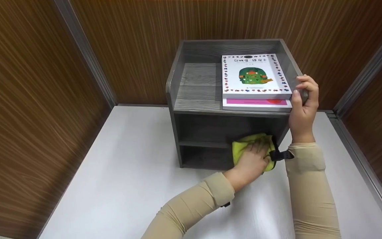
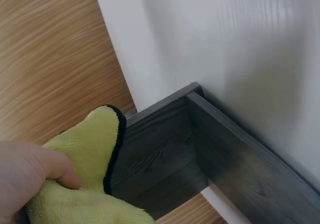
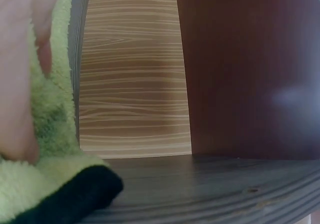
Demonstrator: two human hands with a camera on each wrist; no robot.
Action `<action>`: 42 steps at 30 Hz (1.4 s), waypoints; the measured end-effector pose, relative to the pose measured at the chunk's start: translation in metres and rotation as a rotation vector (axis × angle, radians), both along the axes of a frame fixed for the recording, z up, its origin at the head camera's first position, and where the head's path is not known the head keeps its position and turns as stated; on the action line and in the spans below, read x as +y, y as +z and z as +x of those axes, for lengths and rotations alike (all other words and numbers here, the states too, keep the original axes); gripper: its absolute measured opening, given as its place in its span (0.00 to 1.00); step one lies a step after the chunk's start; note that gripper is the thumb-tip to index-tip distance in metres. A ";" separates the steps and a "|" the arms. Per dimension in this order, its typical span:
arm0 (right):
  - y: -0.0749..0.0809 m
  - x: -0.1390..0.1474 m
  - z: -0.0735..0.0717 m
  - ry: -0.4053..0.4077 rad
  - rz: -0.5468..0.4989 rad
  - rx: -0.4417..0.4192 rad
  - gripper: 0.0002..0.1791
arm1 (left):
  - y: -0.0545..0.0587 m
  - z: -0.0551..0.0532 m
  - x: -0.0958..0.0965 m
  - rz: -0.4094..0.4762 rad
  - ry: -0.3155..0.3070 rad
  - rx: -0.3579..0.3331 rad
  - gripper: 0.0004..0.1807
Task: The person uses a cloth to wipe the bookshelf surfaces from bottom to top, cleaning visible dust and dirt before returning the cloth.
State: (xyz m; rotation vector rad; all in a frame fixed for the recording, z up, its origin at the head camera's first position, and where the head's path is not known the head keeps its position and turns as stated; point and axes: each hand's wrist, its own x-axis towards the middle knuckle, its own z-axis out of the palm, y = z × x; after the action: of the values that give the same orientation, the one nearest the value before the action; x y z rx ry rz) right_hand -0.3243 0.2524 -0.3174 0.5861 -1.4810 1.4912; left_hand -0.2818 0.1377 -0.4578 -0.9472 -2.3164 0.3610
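Observation:
A small grey wood-grain shelf unit point(image 1: 196, 87) stands upright on the white tabletop. My left hand point(image 1: 251, 163) holds a yellow-green cloth point(image 1: 239, 153) with dark edging against the right part of the shelf's lower front, fingers spread over it. In the left wrist view, the thumb sinks into a fold of the cloth point(image 2: 92, 149). Higher up, my right hand point(image 1: 304, 116) grips the shelf's right side panel near its front, thumb on the near side and fingers over the edge. The right wrist view shows cloth and fingers point(image 3: 15, 78) close up, with the right hand out of that frame.
Two books point(image 1: 260, 61) lie stacked on the right of the top shelf, the upper one white with a green picture. Below are two compartments split by a thin board point(image 1: 204, 144). Brown wood-grain walls point(image 1: 128, 49) with grey metal strips enclose the table point(image 1: 118, 159).

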 end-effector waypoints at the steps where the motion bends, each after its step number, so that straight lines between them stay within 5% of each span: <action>1: 0.000 0.000 0.000 -0.001 0.002 -0.001 0.10 | 0.000 0.000 0.000 0.000 0.001 -0.001 0.13; 22: 0.003 0.003 -0.008 0.005 -0.042 0.029 0.09 | 0.006 -0.007 -0.002 0.176 -0.062 0.016 0.09; 33: -0.035 -0.003 0.007 0.004 -0.042 0.037 0.08 | -0.034 0.006 -0.014 0.284 -0.134 0.024 0.06; 42: -0.002 -0.002 -0.003 0.028 -0.020 0.036 0.10 | -0.009 -0.010 -0.008 0.348 -0.133 0.009 0.08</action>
State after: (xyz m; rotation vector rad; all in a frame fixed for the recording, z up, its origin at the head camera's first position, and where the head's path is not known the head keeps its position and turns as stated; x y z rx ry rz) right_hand -0.3278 0.2508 -0.3195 0.6203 -1.4342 1.5077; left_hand -0.2914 0.1293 -0.4666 -0.9122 -2.1971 -0.0913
